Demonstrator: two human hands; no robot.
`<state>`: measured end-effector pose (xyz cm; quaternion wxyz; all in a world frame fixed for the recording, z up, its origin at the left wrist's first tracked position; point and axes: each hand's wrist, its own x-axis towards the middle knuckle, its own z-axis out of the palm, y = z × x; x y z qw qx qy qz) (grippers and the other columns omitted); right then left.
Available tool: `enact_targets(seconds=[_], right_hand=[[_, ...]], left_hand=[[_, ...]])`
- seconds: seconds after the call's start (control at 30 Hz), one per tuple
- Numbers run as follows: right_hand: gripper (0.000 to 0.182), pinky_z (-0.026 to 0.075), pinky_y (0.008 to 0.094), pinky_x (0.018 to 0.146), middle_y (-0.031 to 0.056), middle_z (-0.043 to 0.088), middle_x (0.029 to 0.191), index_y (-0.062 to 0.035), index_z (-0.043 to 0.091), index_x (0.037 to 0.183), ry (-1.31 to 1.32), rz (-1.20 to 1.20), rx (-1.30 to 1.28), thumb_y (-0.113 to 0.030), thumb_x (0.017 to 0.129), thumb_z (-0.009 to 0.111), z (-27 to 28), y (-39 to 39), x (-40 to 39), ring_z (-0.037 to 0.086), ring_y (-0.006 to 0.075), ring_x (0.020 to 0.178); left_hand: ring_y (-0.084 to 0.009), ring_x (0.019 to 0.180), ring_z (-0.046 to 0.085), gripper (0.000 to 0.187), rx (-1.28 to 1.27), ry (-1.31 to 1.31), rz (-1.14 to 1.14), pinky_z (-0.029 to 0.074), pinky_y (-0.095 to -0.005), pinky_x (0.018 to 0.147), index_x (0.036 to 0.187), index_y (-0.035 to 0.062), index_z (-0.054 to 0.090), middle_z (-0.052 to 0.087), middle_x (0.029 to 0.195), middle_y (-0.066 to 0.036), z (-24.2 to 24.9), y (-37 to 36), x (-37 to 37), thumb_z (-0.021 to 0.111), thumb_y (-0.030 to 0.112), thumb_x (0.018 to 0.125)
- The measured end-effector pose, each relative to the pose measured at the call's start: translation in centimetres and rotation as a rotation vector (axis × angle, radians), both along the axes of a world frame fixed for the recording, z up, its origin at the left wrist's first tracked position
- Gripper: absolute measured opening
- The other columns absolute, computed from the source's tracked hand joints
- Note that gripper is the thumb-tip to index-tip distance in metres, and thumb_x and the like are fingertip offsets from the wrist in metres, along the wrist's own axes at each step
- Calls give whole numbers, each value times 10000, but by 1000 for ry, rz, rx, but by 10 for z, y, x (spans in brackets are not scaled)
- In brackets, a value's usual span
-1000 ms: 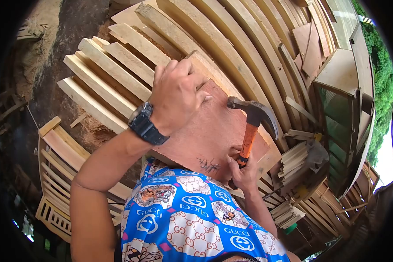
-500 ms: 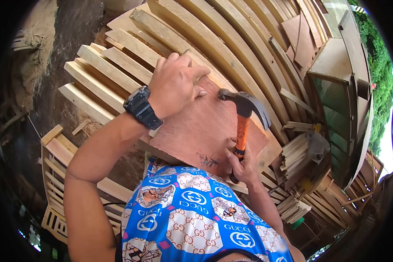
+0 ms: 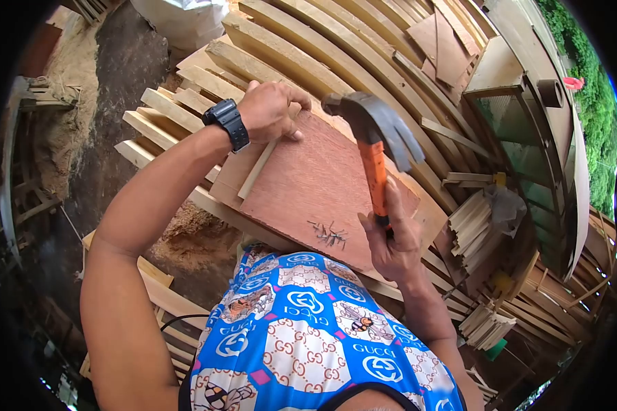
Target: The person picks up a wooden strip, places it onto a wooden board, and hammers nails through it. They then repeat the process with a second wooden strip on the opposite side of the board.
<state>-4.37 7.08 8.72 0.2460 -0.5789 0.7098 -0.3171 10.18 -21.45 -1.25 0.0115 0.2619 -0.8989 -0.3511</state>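
Observation:
My right hand (image 3: 395,241) is wrapped round the orange handle of a claw hammer (image 3: 375,171), whose dark head is raised above the reddish plywood board (image 3: 308,185). My left hand (image 3: 271,113), with a black watch on the wrist, is at the board's upper left corner, fingers bent and pressed together; what they pinch is too small to make out. A small pile of nails (image 3: 329,235) lies on the board near my body. A thin pale wood strip (image 3: 257,170) lies along the board's left edge.
Long timber pieces (image 3: 301,58) lie side by side beneath and beyond the board. A cabinet-like frame (image 3: 521,144) stands at the right, beside bundles of short sticks (image 3: 469,229). A white sack (image 3: 188,24) is at the top left. Sawdust (image 3: 195,229) lies below the timber.
The hammer and my right hand have risen off the board, nearer the camera. My left hand has shifted slightly up and left. The view has turned a little, and more of the board's left side shows.

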Motion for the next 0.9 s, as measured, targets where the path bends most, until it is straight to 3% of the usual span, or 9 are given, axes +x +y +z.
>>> enact_targets(seconds=[0.1,0.3,0.53,0.57,0.63,0.77,0.83,0.87,0.9], right_hand=[[726,533,388,619,207,723,871,-18,402,1581,-2,-3,-180,-13,933,729,-11,-1,6,677,263,634],[722,531,399,623,248,700,903,-171,454,1587,-7,-48,155,-21,934,723,-24,-18,4,675,321,640],[706,536,437,668,209,687,883,-163,482,1568,96,-2,-272,4,923,715,-42,-10,10,687,323,711],[712,540,451,686,225,705,935,-158,482,1565,66,-7,21,18,915,715,-54,-8,3,705,336,740],[700,536,459,676,228,710,937,-154,485,1561,78,-40,149,8,919,714,-49,-21,1,710,350,750],[683,517,460,631,208,690,854,-179,484,1562,107,12,-129,-31,935,712,-36,-20,6,683,354,691],[658,504,460,591,197,689,831,-190,484,1561,127,10,-390,-63,953,703,-44,-16,9,670,351,645],[658,504,460,591,197,689,831,-190,484,1561,129,9,-387,-63,953,703,-50,-14,8,670,351,645],[651,518,444,598,198,704,855,-187,485,1561,157,-25,-126,-65,959,699,-54,-16,5,686,340,657]], left_hand=[[-291,912,690,592,6,-58,-22,488,-431,885,1194,163,769,750,924,-92,5,-3,-1,958,338,661],[-267,827,692,561,102,-56,22,516,-403,846,1168,171,777,732,848,-96,7,-3,-2,961,322,660],[-250,799,680,583,76,-64,38,521,-399,811,1182,166,775,711,818,-82,7,-3,-3,967,316,652],[-252,801,681,592,100,-58,38,523,-398,809,1186,169,776,711,821,-86,6,-3,-4,969,322,647],[-255,800,681,603,93,-55,45,526,-405,809,1189,184,776,708,816,-86,4,-7,-4,973,324,636],[-273,786,679,615,33,-37,60,543,-405,778,1191,190,777,699,803,-92,-2,-5,-6,976,332,627],[-289,1106,704,491,85,-190,-4,435,-498,1017,1215,177,765,775,1104,-103,15,-5,-7,874,373,778],[-289,1106,704,491,87,-187,-6,435,-498,1017,1215,177,765,775,1104,-103,10,-5,-6,874,373,778],[-291,983,713,543,114,-122,24,498,-451,911,1195,171,767,762,1003,-120,6,-6,-6,928,336,704]])
